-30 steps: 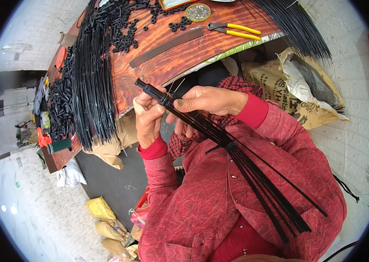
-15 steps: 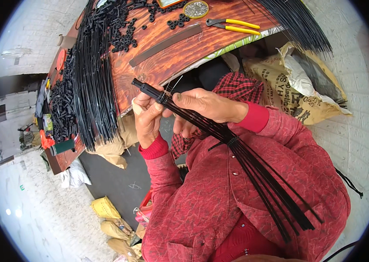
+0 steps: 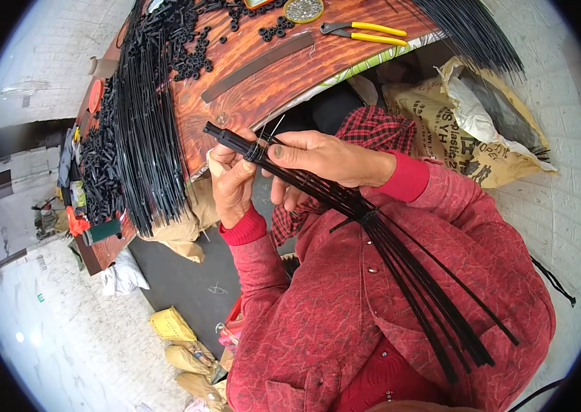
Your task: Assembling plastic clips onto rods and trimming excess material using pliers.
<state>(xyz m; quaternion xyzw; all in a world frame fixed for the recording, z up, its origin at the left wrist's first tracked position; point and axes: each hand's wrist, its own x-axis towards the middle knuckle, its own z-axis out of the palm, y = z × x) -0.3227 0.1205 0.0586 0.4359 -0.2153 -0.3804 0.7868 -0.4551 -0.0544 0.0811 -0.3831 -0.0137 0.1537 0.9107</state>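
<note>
Slanting across jacket [image 3: 304,302]: black rods [image 3: 400,257], tube [image 3: 234,141] at upper end, by near edge of table [image 3: 259,97]. Left hand [image 3: 231,189] pinching tube; right hand [image 3: 335,160] gripping rods just below. Back from near edge, dish [image 3: 321,15] holding silvery bits [image 3: 302,9]. Below near edge's right end, open sack [image 3: 431,123], dark contents [image 3: 496,113] unclear.

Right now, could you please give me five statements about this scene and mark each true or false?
1. The left hand grips the black bundle. True.
2. The right hand holds the cutters. False: they lie on the table.
3. The brown strip lies on the table. True.
4. The plaid cloth is blue and white. False: it is red and black.
5. Both hands are at the black bundle. True.
</note>
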